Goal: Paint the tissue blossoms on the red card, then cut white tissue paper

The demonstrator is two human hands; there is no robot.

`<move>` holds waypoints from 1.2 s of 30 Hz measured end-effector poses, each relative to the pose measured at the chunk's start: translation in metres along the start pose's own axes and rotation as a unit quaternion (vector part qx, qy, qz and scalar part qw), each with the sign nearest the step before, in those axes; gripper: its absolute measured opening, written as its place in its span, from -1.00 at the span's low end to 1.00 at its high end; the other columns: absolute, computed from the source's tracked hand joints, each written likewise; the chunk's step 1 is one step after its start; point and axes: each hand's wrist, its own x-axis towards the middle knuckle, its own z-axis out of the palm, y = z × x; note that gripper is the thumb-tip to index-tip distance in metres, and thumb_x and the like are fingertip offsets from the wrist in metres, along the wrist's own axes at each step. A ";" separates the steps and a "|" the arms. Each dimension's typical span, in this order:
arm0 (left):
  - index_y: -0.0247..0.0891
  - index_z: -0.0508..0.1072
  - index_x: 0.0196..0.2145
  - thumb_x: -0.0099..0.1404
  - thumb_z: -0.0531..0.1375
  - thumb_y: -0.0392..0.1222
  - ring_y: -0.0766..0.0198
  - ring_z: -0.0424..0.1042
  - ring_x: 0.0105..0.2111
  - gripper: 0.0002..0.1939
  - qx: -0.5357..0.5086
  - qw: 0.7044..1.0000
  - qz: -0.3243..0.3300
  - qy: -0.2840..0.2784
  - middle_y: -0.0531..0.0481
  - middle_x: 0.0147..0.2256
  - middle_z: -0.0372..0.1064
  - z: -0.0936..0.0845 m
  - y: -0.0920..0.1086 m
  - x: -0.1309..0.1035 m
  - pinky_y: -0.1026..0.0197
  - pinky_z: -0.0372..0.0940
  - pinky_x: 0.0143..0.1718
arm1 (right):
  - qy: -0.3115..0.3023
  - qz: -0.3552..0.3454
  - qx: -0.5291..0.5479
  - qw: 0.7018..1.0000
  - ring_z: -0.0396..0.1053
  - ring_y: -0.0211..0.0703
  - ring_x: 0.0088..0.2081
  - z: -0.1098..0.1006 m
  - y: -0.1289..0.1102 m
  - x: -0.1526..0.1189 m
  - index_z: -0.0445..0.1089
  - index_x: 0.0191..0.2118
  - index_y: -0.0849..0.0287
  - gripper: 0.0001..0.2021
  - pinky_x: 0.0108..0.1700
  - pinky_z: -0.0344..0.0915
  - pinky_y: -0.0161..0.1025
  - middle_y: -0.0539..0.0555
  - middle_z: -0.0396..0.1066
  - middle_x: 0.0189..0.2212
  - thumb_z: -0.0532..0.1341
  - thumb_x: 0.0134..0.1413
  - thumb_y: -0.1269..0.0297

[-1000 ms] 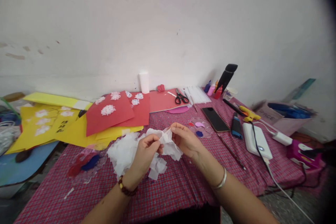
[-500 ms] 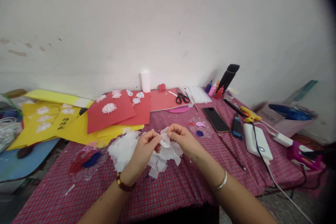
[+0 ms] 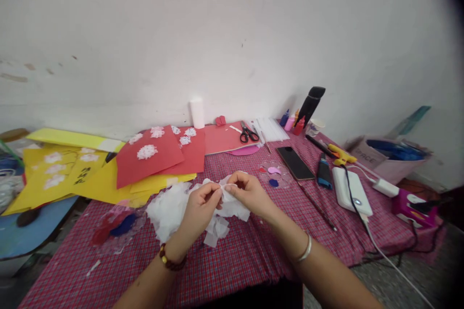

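Observation:
Both my hands meet over a heap of thin white tissue paper at the middle of the table. My left hand, with a beaded bracelet at the wrist, pinches a small piece of white tissue paper between thumb and forefinger. On the right of the same piece, my right hand has its thumb and forefinger closed on it; a silver bangle circles that wrist. The piece is bunched small, and the fingers partly hide it. Loose white squares lie below the hands.
Red cards with white flowers and yellow sheets lie left. Paint palettes flank the heap. Scissors, a phone, a paintbrush, a power bank and a yellow glue gun are farther back and right.
The tissue piece between my fingers is bunched tighter and smaller, and my fingertips have come closer together. The whole view has shifted slightly.

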 end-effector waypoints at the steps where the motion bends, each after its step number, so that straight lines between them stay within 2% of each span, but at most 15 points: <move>1: -0.27 0.36 -0.53 0.25 0.12 -0.15 0.36 0.30 -0.55 -0.77 -0.001 1.000 0.001 -0.002 0.11 -0.57 0.27 0.000 -0.001 0.001 0.32 0.22 -0.47 | 0.007 0.007 0.018 1.000 0.18 -0.30 -0.51 0.000 0.002 0.001 0.27 -0.49 0.17 -0.77 -0.46 0.09 -0.32 -0.05 0.27 -0.56 0.26 -0.05 0.14; 6: -0.27 0.39 -0.51 0.25 0.12 -0.13 0.34 0.32 -0.54 -0.77 -0.011 1.000 -0.013 -0.009 0.07 -0.55 0.32 -0.001 -0.009 0.003 0.30 0.26 -0.46 | 0.031 0.027 0.094 0.995 0.16 -0.32 -0.56 -0.004 0.010 0.006 0.26 -0.49 0.17 -0.75 -0.48 0.08 -0.33 -0.08 0.26 -0.59 0.29 -0.11 0.13; 11: -0.28 0.42 -0.46 0.24 0.16 -0.10 0.29 0.35 -0.49 -0.79 -0.042 0.999 -0.031 -0.008 0.03 -0.50 0.35 -0.001 -0.012 0.001 0.26 0.33 -0.44 | 0.079 0.045 0.114 0.989 0.07 -0.36 -0.60 -0.007 0.010 0.008 0.24 -0.51 0.17 -0.72 -0.53 0.02 -0.36 -0.13 0.16 -0.64 0.31 -0.13 0.12; 15: -0.30 0.44 -0.44 0.22 0.17 -0.02 0.26 0.39 -0.46 -0.73 -0.107 0.991 -0.080 -0.019 -0.02 -0.45 0.40 0.000 -0.012 0.000 0.23 0.34 -0.44 | 0.059 0.013 0.044 0.997 0.11 -0.33 -0.56 -0.003 0.006 0.004 0.24 -0.50 0.16 -0.76 -0.51 0.06 -0.35 -0.10 0.19 -0.62 0.26 -0.07 0.14; 19: -0.30 0.38 -0.54 0.23 0.13 0.08 0.31 0.33 -0.59 -0.61 -0.100 0.988 -0.116 0.005 0.03 -0.60 0.33 -0.001 -0.014 0.003 0.27 0.26 -0.52 | 0.027 -0.046 -0.090 0.994 0.23 -0.27 -0.47 0.004 0.000 -0.003 0.30 -0.50 0.18 -0.85 -0.41 0.14 -0.32 -0.03 0.30 -0.55 0.20 0.00 0.25; 22: -0.27 0.33 -0.60 0.20 0.18 -0.02 0.36 0.26 -0.61 -0.66 -0.040 0.996 -0.080 0.009 0.09 -0.66 0.27 -0.001 -0.013 0.005 0.31 0.17 -0.53 | 0.036 -0.060 -0.139 0.988 0.26 -0.25 -0.45 0.005 0.005 -0.003 0.32 -0.48 0.18 -0.88 -0.38 0.15 -0.31 -0.02 0.33 -0.53 0.18 0.02 0.30; 25: -0.26 0.29 -0.64 0.22 0.14 -0.10 0.36 0.25 -0.59 -0.67 -0.001 0.999 -0.045 0.005 0.10 -0.65 0.25 -0.002 -0.010 0.005 0.31 0.16 -0.48 | 0.085 -0.032 -0.118 0.989 0.19 -0.28 -0.51 0.002 0.014 0.002 0.27 -0.49 0.16 -0.87 -0.46 0.11 -0.33 -0.06 0.25 -0.58 0.17 0.01 0.28; 27: -0.25 0.27 -0.64 0.23 0.12 -0.12 0.35 0.24 -0.57 -0.68 0.024 0.999 -0.030 0.006 0.10 -0.64 0.24 -0.002 -0.008 0.004 0.30 0.15 -0.47 | 0.092 -0.017 -0.095 0.991 0.17 -0.28 -0.53 -0.001 0.017 0.005 0.25 -0.48 0.15 -0.87 -0.49 0.09 -0.34 -0.08 0.21 -0.60 0.17 0.01 0.27; 29: -0.24 0.27 -0.63 0.21 0.12 -0.14 0.34 0.23 -0.56 -0.71 0.050 0.999 -0.015 0.005 0.11 -0.63 0.22 -0.002 -0.008 0.004 0.29 0.14 -0.48 | 0.056 -0.025 -0.083 0.995 0.23 -0.27 -0.48 -0.003 0.016 0.006 0.29 -0.39 0.17 -0.92 -0.45 0.15 -0.34 -0.05 0.28 -0.52 0.18 0.01 0.29; 32: -0.24 0.28 -0.58 0.17 0.11 -0.20 0.33 0.21 -0.55 -0.81 0.095 0.995 0.024 0.005 0.11 -0.60 0.19 0.001 -0.008 0.002 0.29 0.11 -0.50 | -0.016 -0.065 -0.121 0.990 0.33 -0.24 -0.32 -0.002 0.009 0.003 0.33 -0.20 0.17 -0.80 -0.29 0.22 -0.32 0.01 0.40 -0.33 0.21 -0.02 0.37; 34: -0.24 0.28 -0.57 0.13 0.09 -0.28 0.33 0.21 -0.53 -0.87 0.133 0.989 0.058 -0.002 0.11 -0.57 0.20 0.002 -0.009 0.000 0.28 0.11 -0.48 | -0.038 -0.080 -0.182 0.979 0.34 -0.25 -0.31 -0.001 0.006 0.001 0.37 -0.24 0.17 -0.83 -0.27 0.20 -0.32 0.00 0.42 -0.34 0.21 -0.03 0.43; 36: -0.23 0.26 -0.57 0.08 0.07 -0.33 0.32 0.21 -0.52 -0.89 0.162 0.983 0.081 -0.012 0.11 -0.56 0.20 0.003 -0.010 -0.001 0.27 0.11 -0.45 | -0.030 -0.076 -0.250 0.965 0.32 -0.25 -0.36 -0.002 0.007 0.001 0.38 -0.36 0.17 -0.91 -0.32 0.16 -0.33 -0.02 0.42 -0.43 0.19 -0.04 0.46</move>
